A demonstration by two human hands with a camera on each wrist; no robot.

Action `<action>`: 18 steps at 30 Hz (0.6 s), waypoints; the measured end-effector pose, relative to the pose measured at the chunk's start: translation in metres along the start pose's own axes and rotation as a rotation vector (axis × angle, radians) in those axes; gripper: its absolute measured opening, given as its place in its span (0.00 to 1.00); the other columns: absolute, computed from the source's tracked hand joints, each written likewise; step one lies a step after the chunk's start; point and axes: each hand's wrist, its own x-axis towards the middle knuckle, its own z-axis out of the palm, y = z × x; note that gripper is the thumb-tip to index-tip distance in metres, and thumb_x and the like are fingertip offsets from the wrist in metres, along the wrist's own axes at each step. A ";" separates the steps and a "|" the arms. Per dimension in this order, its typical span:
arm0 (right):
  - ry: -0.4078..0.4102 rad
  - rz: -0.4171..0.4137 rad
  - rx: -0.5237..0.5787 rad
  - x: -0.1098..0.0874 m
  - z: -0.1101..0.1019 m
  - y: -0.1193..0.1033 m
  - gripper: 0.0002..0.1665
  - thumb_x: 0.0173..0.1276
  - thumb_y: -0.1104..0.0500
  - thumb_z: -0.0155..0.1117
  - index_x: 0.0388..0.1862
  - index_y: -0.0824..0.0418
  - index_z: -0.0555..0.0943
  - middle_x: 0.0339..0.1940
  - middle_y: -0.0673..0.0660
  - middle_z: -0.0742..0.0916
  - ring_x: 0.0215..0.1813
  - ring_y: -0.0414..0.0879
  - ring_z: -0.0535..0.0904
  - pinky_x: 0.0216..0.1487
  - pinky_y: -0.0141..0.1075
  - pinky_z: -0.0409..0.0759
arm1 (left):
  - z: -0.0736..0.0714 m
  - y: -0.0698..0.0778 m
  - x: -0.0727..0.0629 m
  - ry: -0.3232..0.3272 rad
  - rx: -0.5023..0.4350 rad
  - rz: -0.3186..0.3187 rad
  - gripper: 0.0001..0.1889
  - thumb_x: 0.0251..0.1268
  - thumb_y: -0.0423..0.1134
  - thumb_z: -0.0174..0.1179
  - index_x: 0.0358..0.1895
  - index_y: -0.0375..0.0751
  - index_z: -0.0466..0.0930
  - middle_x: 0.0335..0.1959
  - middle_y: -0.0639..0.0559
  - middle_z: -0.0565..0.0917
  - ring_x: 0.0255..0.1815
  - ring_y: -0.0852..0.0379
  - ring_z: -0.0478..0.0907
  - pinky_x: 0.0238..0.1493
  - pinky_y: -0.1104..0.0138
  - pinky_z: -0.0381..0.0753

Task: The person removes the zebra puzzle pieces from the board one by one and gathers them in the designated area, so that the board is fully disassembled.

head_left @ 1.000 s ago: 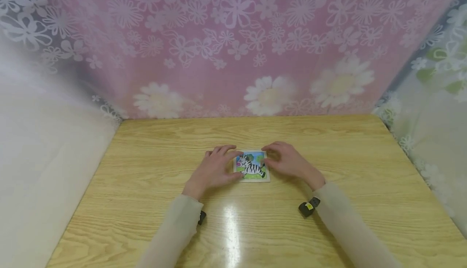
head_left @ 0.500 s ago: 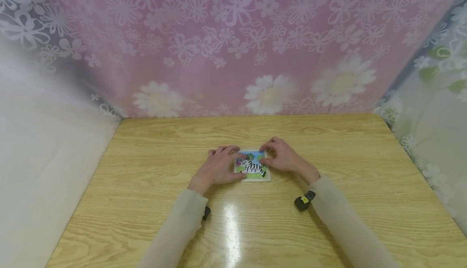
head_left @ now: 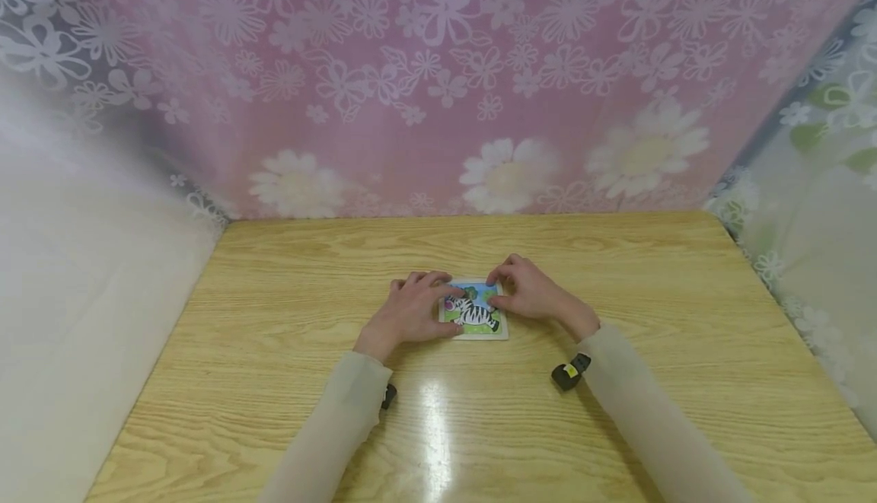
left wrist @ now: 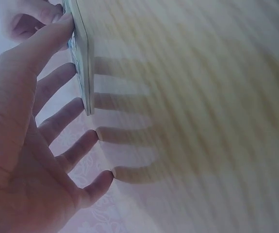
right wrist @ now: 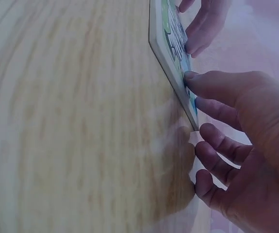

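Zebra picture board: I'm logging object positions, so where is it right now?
In the head view, the zebra picture board sits on the wooden table, just below and right of the image's centre, between the left hand and the right hand.

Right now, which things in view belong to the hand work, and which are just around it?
In the job:
square, pale-edged zebra-picture board
left hand, touching it
right hand, touching it

Just around:
yellow-brown wood-grain table
pink flower-patterned cloth
black boxy device at the right wrist
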 end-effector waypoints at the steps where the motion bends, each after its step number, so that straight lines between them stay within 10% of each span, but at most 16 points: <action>1: 0.003 -0.001 0.001 0.000 0.000 0.000 0.16 0.65 0.53 0.74 0.48 0.60 0.86 0.46 0.59 0.80 0.45 0.50 0.72 0.47 0.42 0.69 | -0.001 0.000 0.000 -0.003 -0.003 -0.001 0.33 0.62 0.68 0.65 0.71 0.68 0.74 0.79 0.57 0.65 0.76 0.44 0.64 0.66 0.40 0.65; 18: -0.059 0.090 0.061 0.007 0.004 0.004 0.15 0.69 0.56 0.72 0.50 0.59 0.82 0.46 0.58 0.76 0.48 0.52 0.68 0.52 0.43 0.67 | -0.003 0.002 -0.002 0.001 -0.001 -0.016 0.33 0.62 0.68 0.65 0.70 0.69 0.74 0.79 0.57 0.65 0.77 0.42 0.62 0.68 0.39 0.63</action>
